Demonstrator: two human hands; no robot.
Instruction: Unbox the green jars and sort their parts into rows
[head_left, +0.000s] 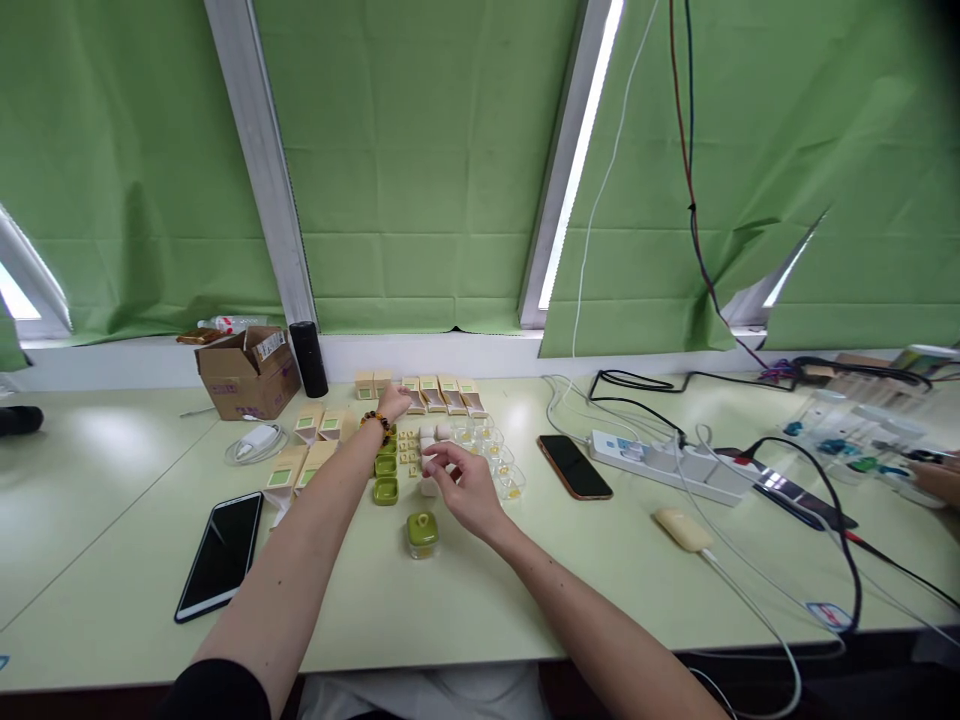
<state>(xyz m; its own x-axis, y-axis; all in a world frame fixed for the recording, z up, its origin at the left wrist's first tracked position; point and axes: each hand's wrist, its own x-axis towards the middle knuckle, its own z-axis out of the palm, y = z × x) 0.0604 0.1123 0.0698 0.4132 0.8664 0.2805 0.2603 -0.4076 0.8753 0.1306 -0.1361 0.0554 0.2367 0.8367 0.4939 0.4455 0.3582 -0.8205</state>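
Observation:
My left hand (394,402), with a beaded bracelet on its wrist, reaches to the far side of the table. Its fingertips are at the leftmost of a row of small cream boxes (429,394); whether they grip it is hidden. My right hand (466,487) is held low over several small white cylinders (428,487), thumb and forefinger curved and slightly apart. Several green square lids (385,490) lie in a column beneath my left wrist. Beside them are small yellow squares (408,446) in rows. Clear containers (510,482) stand right of my right hand. Nearest me is a clear jar with a green lid (422,533).
More cream boxes (282,471) stand left of my forearm, near a tablet (220,552). At the back are a cardboard box (251,375) and a black cylinder (308,360). On the right lie a phone (574,466), a power strip (667,466), cables and a mouse (682,529).

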